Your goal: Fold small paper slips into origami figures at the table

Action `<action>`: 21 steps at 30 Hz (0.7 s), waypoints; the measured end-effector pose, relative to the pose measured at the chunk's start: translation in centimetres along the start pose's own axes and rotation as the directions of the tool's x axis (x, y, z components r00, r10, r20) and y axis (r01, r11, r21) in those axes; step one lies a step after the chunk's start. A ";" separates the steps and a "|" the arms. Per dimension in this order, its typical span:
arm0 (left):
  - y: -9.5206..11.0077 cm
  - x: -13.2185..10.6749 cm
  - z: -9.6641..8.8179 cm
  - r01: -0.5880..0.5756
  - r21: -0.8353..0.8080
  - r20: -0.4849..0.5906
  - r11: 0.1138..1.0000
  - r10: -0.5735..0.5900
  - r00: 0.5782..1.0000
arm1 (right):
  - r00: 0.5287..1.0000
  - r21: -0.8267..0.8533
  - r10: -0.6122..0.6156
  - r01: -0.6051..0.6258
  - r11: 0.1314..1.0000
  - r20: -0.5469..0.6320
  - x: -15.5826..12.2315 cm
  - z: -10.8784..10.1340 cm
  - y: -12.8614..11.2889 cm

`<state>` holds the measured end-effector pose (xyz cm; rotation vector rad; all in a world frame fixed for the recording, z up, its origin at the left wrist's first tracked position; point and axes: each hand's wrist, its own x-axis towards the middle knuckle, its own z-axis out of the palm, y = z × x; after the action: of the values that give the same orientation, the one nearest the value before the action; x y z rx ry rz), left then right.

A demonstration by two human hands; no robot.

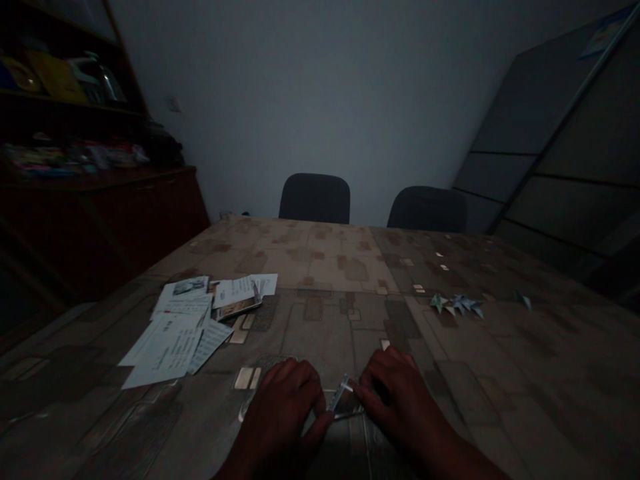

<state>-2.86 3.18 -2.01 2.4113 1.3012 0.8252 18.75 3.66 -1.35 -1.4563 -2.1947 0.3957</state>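
A small folded strip is being held low over the near middle of the table, between the left hand and the right hand. Its right edge is being pinched by the thumb and forefinger of the right hand, while the other fingers are being kept curled. Its lower left corner is being touched by the left thumb, with the left fingers being bent just beside it; whether a pinch is being closed there cannot be told. A bent, three-cornered shape is being shown by the strip.

On the left of the table, a loose pile of printed papers is being spread out, partly overlapping. On the right, well apart from the hands, a cluster of small folded pieces is being displayed, and another folded piece is being seen farther right. The far edge is being lined by two dark chairs, backed by a pale wall. The far left is being filled by a dark cabinet.
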 end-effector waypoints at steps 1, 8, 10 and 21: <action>-0.1 0.0 0.0 -0.007 0.009 -0.003 1.000 0.007 1.000 | 1.000 -0.012 -0.002 0.002 1.000 0.002 0.0 0.1 0.0; 0.0 -0.7 0.8 -0.262 0.248 -0.006 0.932 0.272 0.962 | 1.000 -0.041 -0.018 0.019 0.999 0.017 0.2 0.0 -0.1; -0.1 -1.3 1.2 -0.316 0.326 -0.017 0.891 0.340 0.940 | 1.000 -0.037 -0.014 0.014 0.999 0.021 0.2 -0.1 -0.2; -2.0 -2.0 2.0 -0.461 0.323 -0.036 0.827 0.497 0.867 | 0.999 -0.062 0.012 -0.010 0.998 0.034 0.3 0.0 -0.2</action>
<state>-3.85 2.70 -5.26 3.0544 0.9099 0.9612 18.51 3.90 -1.21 -1.5050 -2.2459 0.3620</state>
